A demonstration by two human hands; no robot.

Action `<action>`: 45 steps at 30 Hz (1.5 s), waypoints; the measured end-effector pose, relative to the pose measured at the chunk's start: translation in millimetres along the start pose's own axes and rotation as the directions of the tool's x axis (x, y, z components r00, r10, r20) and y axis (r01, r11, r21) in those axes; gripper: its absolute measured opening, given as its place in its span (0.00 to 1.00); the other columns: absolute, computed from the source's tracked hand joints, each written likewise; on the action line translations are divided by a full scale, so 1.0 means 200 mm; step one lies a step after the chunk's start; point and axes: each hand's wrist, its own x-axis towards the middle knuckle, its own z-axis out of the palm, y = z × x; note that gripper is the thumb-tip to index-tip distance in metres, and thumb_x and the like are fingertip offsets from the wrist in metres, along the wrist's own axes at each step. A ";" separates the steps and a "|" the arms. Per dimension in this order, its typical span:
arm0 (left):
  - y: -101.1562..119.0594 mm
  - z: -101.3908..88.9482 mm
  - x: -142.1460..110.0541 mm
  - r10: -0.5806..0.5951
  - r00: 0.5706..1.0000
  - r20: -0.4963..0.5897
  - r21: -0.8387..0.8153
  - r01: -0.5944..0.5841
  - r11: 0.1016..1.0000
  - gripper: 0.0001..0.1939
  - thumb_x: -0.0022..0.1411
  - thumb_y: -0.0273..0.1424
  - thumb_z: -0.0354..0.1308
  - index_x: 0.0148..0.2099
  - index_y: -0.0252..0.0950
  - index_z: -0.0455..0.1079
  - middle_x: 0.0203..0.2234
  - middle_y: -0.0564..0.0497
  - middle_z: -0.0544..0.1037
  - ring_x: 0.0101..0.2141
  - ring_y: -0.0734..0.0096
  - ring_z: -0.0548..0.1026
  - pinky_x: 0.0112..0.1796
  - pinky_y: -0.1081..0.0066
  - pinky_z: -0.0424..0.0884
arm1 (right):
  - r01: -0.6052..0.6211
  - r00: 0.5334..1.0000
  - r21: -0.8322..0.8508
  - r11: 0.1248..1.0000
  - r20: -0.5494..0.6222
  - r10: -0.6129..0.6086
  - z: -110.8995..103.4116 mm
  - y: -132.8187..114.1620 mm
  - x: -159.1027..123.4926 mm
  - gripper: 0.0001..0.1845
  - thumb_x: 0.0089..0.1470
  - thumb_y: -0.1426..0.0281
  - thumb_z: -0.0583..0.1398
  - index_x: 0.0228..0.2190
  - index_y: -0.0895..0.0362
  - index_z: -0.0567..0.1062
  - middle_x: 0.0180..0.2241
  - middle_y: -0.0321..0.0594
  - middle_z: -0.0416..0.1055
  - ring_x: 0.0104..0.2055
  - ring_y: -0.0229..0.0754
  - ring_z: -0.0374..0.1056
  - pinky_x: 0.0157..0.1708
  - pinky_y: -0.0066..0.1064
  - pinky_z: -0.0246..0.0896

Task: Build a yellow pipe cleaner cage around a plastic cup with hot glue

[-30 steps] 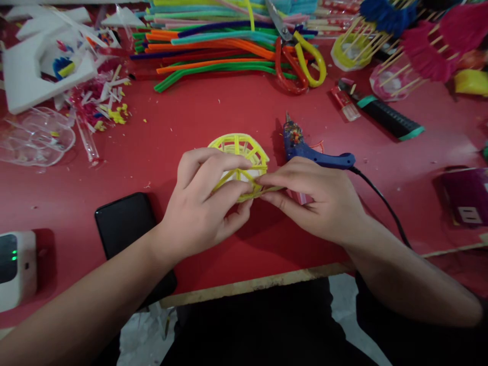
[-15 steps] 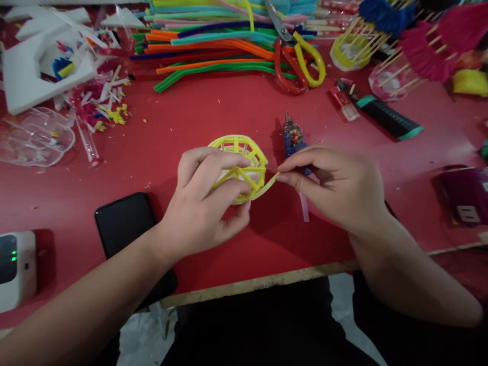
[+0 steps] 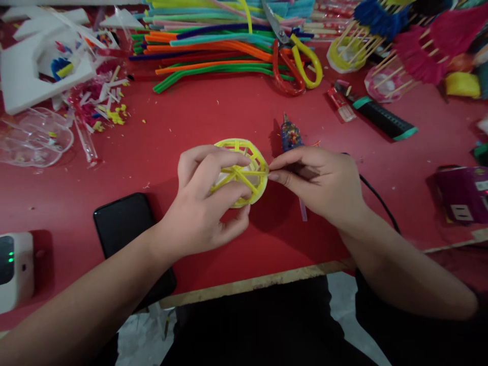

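A small yellow basket frame (image 3: 249, 165) made of pipe cleaners and sticks sits at the middle of the red table (image 3: 213, 112). My left hand (image 3: 204, 203) wraps around its near side, fingers curled over the rim. My right hand (image 3: 320, 180) pinches the loose end of the yellow pipe cleaner against the frame's right rim. A blue glue gun (image 3: 290, 136) lies just behind my right hand, its black cord (image 3: 377, 198) trailing right.
A pile of coloured pipe cleaners (image 3: 213, 48) and scissors (image 3: 293, 61) lie at the back. A black phone (image 3: 127, 229) rests near the front edge, a white device (image 3: 15, 267) at far left. Foam pieces, scraps and clear plastic (image 3: 36, 137) lie left; finished tassel pieces (image 3: 415, 51) right.
My right hand pulled the yellow pipe cleaner end out to the right, then brought it back up against the frame's right rim. My left hand kept its hold.
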 end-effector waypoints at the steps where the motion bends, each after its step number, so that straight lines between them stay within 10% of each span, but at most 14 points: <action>1: 0.00 0.00 0.00 0.006 1.000 -0.003 0.003 -0.006 1.000 0.06 0.60 0.26 0.66 0.40 0.38 0.73 0.53 0.38 0.77 0.54 0.43 0.74 0.54 0.42 0.72 | -0.012 1.000 0.008 1.000 0.003 0.011 0.00 0.00 0.00 0.01 0.59 0.71 0.69 0.35 0.53 0.84 0.33 0.34 0.83 0.30 0.37 0.75 0.32 0.30 0.69; 45: -0.02 -0.02 -0.02 0.084 0.996 0.011 -0.018 -0.084 0.996 0.09 0.58 0.27 0.65 0.42 0.41 0.72 0.57 0.41 0.75 0.60 0.43 0.71 0.58 0.40 0.72 | 0.272 0.950 -0.047 0.961 0.171 -0.260 -0.04 0.00 0.00 0.06 0.63 0.68 0.66 0.42 0.47 0.84 0.38 0.35 0.83 0.40 0.40 0.79 0.42 0.33 0.76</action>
